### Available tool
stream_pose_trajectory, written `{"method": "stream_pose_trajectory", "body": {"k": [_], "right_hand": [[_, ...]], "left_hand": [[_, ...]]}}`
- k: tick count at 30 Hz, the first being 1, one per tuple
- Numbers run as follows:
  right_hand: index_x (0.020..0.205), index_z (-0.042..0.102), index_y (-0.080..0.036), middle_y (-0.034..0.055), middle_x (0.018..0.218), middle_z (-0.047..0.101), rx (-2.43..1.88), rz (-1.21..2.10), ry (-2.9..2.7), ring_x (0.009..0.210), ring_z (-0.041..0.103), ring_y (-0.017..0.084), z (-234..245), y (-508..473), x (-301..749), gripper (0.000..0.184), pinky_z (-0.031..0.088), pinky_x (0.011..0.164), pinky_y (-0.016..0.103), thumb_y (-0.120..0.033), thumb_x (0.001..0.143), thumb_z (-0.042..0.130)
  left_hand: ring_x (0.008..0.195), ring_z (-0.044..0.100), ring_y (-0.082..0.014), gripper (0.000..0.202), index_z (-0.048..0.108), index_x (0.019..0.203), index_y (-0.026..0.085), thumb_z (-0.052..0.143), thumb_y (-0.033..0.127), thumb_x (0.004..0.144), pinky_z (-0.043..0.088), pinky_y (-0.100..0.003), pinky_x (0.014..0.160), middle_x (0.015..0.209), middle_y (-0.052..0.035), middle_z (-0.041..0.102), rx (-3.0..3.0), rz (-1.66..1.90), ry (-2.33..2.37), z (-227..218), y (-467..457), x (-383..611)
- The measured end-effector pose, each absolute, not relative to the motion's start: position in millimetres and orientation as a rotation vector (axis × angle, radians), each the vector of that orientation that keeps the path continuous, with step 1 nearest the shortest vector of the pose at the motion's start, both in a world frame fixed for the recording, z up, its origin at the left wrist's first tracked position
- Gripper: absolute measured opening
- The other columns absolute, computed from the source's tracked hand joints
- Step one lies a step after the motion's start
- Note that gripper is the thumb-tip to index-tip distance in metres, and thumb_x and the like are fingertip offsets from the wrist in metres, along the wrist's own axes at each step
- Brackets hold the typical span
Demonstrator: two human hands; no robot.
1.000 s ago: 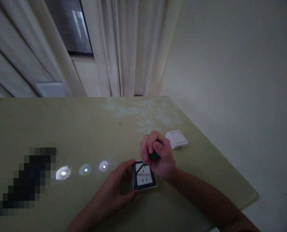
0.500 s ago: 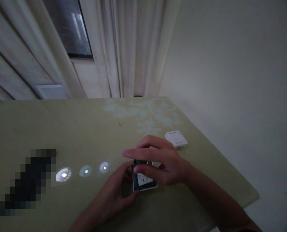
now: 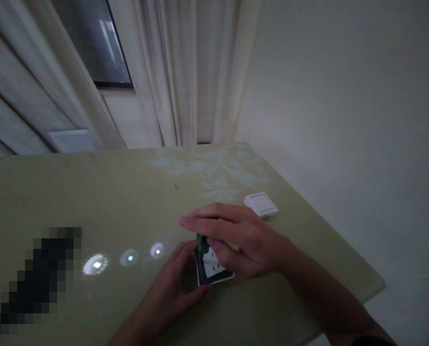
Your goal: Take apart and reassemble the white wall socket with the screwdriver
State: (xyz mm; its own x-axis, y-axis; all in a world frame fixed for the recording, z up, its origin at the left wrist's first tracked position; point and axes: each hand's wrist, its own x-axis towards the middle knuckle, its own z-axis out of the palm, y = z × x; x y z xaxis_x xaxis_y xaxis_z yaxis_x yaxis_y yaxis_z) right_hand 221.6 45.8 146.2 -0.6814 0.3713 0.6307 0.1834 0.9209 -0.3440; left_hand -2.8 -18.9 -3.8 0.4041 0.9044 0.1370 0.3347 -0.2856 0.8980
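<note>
A wall socket [image 3: 212, 265] with a white slotted centre and a dark surround in a thin white edge lies on the table below my right hand. My left hand [image 3: 173, 276] grips it from the left, thumb at its near corner and fingers at the far left corner. Between the thumb and fingers of my right hand [image 3: 241, 238] is a green-handled screwdriver [image 3: 202, 243], upright over the socket's far left part. Most of its handle shows; its tip cannot be made out. The right hand hides the socket's right side.
A white switch box [image 3: 261, 204] sits beyond my right hand. A tiny dark piece, perhaps a screw [image 3: 176, 186], lies farther back on the table [image 3: 92, 192]. A blurred-out dark object [image 3: 37, 278] is at the left. A wall and curtains [image 3: 178, 72] border the table.
My right hand has turned and its thumb has shifted right, so more of the green handle and the socket face shows. The left hand keeps its grip. The view has moved slightly.
</note>
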Motion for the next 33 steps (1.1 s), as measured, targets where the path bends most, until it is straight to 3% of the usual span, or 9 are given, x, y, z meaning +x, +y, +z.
{"method": "stream_pose_trajectory", "body": {"k": [4,6,9,13,17,22,26,30,33], "right_hand": [[0.136,0.073,-0.018,0.0061,0.092,0.073,-0.438,0.085,-2.301,0.081,0.067,0.019,146.8,48.3,226.4,0.037,0.058,0.073,0.033,-0.04,0.107,0.066],[0.144,0.068,-0.016,0.0099,0.104,0.076,-0.411,0.144,-2.341,0.092,0.07,0.022,146.8,48.5,227.0,0.044,0.059,0.079,0.035,-0.04,0.109,0.06],[0.159,0.054,-0.017,0.0128,0.129,0.074,-0.385,0.3,-2.389,0.11,0.07,0.021,146.1,47.5,225.7,0.049,0.06,0.092,0.035,-0.023,0.11,0.048],[0.144,0.067,-0.021,0.0051,0.095,0.073,-0.397,0.099,-2.34,0.081,0.065,0.018,143.9,46.4,222.4,0.042,0.055,0.074,0.031,-0.044,0.109,0.063],[0.162,0.048,-0.01,0.0142,0.118,0.074,-0.39,0.31,-2.401,0.102,0.068,0.022,142.2,45.2,220.6,0.052,0.058,0.088,0.035,-0.028,0.114,0.04],[0.146,0.066,-0.022,0.0061,0.098,0.073,-0.438,0.169,-2.351,0.084,0.066,0.02,138.9,45.3,220.6,0.041,0.056,0.078,0.033,-0.04,0.109,0.062],[0.166,0.043,-0.018,0.0142,0.137,0.07,-0.386,0.441,-2.394,0.119,0.068,0.023,142.3,44.9,220.6,0.057,0.059,0.098,0.038,-0.02,0.109,0.041],[0.144,0.067,-0.022,0.0066,0.103,0.073,-0.452,0.214,-2.345,0.087,0.067,0.019,140.0,45.9,220.2,0.04,0.057,0.078,0.032,-0.04,0.109,0.063],[0.15,0.062,-0.018,0.0104,0.113,0.074,-0.451,0.264,-2.349,0.098,0.068,0.022,137.3,46.0,219.1,0.047,0.058,0.086,0.034,-0.041,0.109,0.063]], "left_hand": [[0.113,0.073,-0.0321,0.065,0.057,0.145,0.035,0.084,0.022,0.086,0.065,-0.048,0.095,0.134,-0.0065,0.072,1.811,0.854,1.07,-1.1,-17.8,-4.1],[0.114,0.073,-0.0322,0.066,0.056,0.146,0.035,0.083,0.022,0.087,0.064,-0.049,0.097,0.133,-0.0069,0.072,1.793,0.843,1.065,0.2,-17.7,-4.9],[0.111,0.074,-0.0316,0.07,0.052,0.149,0.033,0.083,0.022,0.087,0.065,-0.05,0.097,0.132,-0.0081,0.072,1.736,0.8,1.036,-0.2,-18.2,-5.5],[0.116,0.072,-0.0336,0.069,0.055,0.149,0.037,0.082,0.023,0.087,0.063,-0.053,0.101,0.135,-0.0053,0.072,1.793,0.857,1.074,-2.8,-19.1,-6.3],[0.12,0.071,-0.0332,0.068,0.054,0.151,0.036,0.082,0.025,0.09,0.063,-0.049,0.102,0.14,-0.0045,0.071,1.777,0.822,1.027,3.8,-19.0,-6.3],[0.118,0.07,-0.0344,0.057,0.061,0.143,0.038,0.082,0.029,0.09,0.063,-0.052,0.101,0.135,-0.0041,0.074,1.805,0.842,1.043,15.3,-17.9,-4.4],[0.116,0.071,-0.0319,0.058,0.059,0.144,0.037,0.08,0.026,0.092,0.063,-0.049,0.099,0.135,-0.0048,0.072,1.786,0.823,1.003,12.5,-17.7,-3.8],[0.116,0.071,-0.0329,0.058,0.06,0.142,0.037,0.08,0.024,0.09,0.063,-0.05,0.1,0.133,-0.0042,0.073,1.792,0.846,1.022,8.7,-18.7,-5.2],[0.119,0.07,-0.0338,0.059,0.058,0.144,0.038,0.08,0.025,0.09,0.062,-0.051,0.101,0.139,-0.0044,0.071,1.799,0.84,1.025,10.9,-19.0,-5.7]]}}
